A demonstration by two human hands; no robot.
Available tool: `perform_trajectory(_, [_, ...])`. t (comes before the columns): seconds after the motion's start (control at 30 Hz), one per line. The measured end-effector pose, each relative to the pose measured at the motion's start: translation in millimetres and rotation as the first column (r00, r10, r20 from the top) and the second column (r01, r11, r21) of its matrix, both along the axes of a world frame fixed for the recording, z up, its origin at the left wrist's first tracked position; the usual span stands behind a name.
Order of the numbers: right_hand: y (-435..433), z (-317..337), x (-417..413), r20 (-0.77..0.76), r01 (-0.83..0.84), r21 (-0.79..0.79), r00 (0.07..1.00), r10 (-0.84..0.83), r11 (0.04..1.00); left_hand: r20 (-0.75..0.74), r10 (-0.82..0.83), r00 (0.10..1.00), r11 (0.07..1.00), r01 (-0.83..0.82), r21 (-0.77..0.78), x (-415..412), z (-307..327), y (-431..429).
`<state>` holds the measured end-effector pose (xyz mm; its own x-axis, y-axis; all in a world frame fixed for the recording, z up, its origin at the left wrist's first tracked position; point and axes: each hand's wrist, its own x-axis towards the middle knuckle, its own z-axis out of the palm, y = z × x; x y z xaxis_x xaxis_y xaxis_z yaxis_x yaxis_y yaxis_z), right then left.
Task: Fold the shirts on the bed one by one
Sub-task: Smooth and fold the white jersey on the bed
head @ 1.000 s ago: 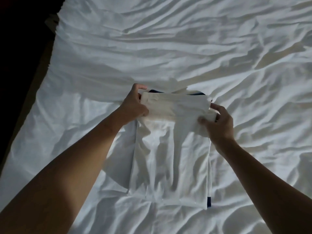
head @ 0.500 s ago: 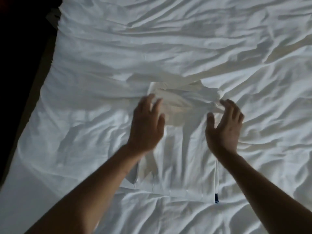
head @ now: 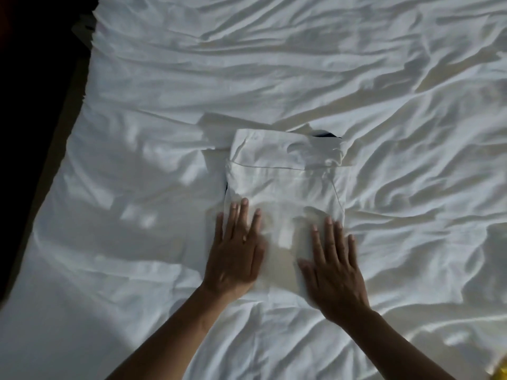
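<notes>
A white shirt [head: 285,182] lies folded into a compact rectangle in the middle of the bed [head: 137,133], with a dark blue trim peeking out at its far edge. My left hand [head: 236,250] lies flat on the shirt's near left part, fingers straight. Flat on the near right part rests my right hand [head: 334,267], fingers spread. Both palms press the cloth down.
The wrinkled white bedsheet [head: 384,105] covers the whole bed. The bed's left edge [head: 68,127] drops into a dark floor area. A small yellow thing [head: 500,373] shows at the bottom right corner.
Both hands let go of the shirt's folded-over end, which now lies on top. The hands have moved back toward me and come down flat on the near part.
</notes>
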<state>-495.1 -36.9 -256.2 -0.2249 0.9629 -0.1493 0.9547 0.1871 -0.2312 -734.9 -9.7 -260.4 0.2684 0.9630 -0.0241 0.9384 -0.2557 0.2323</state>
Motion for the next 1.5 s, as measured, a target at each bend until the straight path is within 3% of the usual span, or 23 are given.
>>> perform_trajectory(0.13, [-18.7, -3.0, 10.4, -0.062, 0.063, 0.012, 0.996, -0.062, 0.998, -0.06, 0.004, 0.998, 1.0, -0.005, -0.011, 5.0, -6.8, -6.0])
perform_trajectory(0.27, [-21.2, 4.4, 5.0, -0.175, 0.433, -0.064, 0.882, -0.437, 0.899, 0.012, 0.079, 0.997, 0.979, -0.079, 0.19, 30.3, 16.5, 15.8])
perform_trajectory(0.33, [-20.1, 7.2, 4.0, -0.243, 0.494, -0.197, 0.812, -0.53, 0.847, 0.116, 0.073, 0.991, 0.971, -0.097, 0.218, 58.5, 34.1, 35.4])
perform_trajectory(0.43, [-17.6, 15.3, 4.1, -0.216, 0.496, -0.393, 0.769, -0.601, 0.775, 0.186, 0.198, 0.962, 0.976, -0.178, -0.123, 113.0, 62.3, 63.1])
perform_trajectory(0.53, [-11.2, 25.4, 7.7, -0.16, 0.516, -0.516, 0.726, -0.669, 0.684, 0.031, 0.276, 0.961, 0.898, -0.247, -0.363, 159.5, 74.3, 83.7])
perform_trajectory(0.77, [-7.5, 31.8, 18.1, -0.171, 0.431, -0.553, 0.779, -0.603, 0.713, -0.099, 0.28, 0.955, 0.86, -0.296, -0.416, 198.0, 62.2, 105.0])
perform_trajectory(0.93, [-9.5, 37.2, 19.0, -0.288, 0.381, -0.591, 0.723, -0.628, 0.711, -0.108, 0.267, 0.958, 0.887, -0.288, -0.361, 189.5, 61.4, 106.9])
perform_trajectory(1.2, [-13.0, 71.0, -14.3, -0.524, 0.37, -0.459, 0.621, -0.582, 0.808, 0.13, 0.441, 0.888, 0.798, -0.321, -0.51, 143.4, 73.0, 122.0])
perform_trajectory(1.5, [-4.8, 131.4, -116.8, -0.678, 0.39, -0.325, 0.539, -0.5, 0.862, 0.4, 0.53, 0.748, 0.808, -0.302, -0.506, 20.5, 132.3, 136.6])
